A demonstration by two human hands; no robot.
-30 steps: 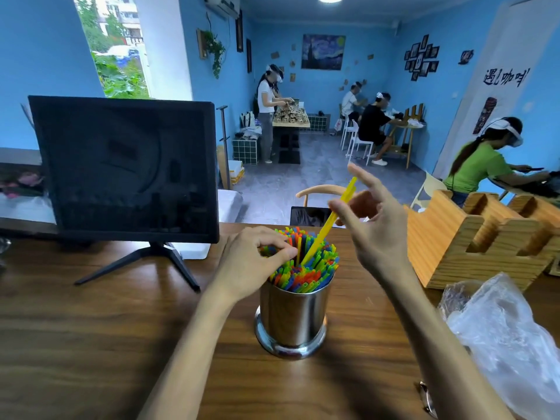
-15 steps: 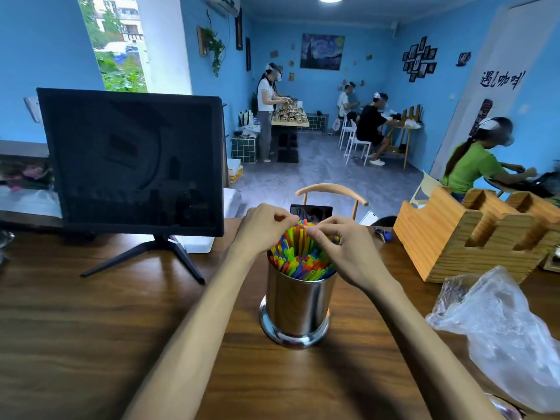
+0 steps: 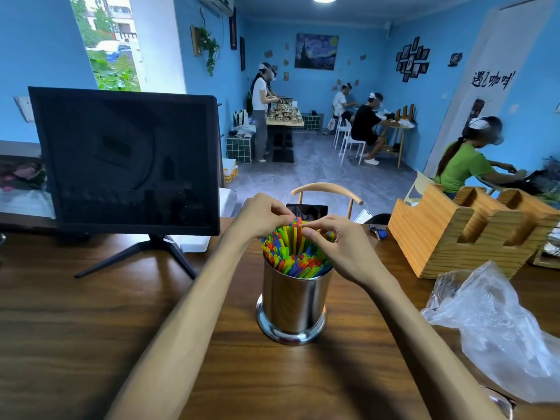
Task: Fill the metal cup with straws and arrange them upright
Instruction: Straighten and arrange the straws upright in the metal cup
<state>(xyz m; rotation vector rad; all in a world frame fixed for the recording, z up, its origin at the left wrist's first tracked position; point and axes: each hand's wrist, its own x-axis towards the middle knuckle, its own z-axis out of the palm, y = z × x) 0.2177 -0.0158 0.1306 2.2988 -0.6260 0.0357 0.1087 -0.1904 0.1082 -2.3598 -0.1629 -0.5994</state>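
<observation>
A shiny metal cup (image 3: 293,301) stands on the wooden table (image 3: 91,328) in front of me, packed with many colourful straws (image 3: 292,256) that stand roughly upright and spread at the rim. My left hand (image 3: 260,215) rests over the far left of the bundle, fingertips pinched on the straw tops. My right hand (image 3: 339,247) lies over the right side, thumb and fingers pressing the tallest straws. The fingertips of both hands nearly meet above the cup.
A dark monitor (image 3: 127,159) on a stand sits at the left. A wooden rack (image 3: 460,228) stands at the right, with a crumpled clear plastic bag (image 3: 497,325) in front of it. A chair back (image 3: 327,189) rises beyond the table edge. People work in the room behind.
My right hand lowered a yellow straw into the cup, then closed in on the bundle. Both hands now sit on the straw tops, much as half a second ago.
</observation>
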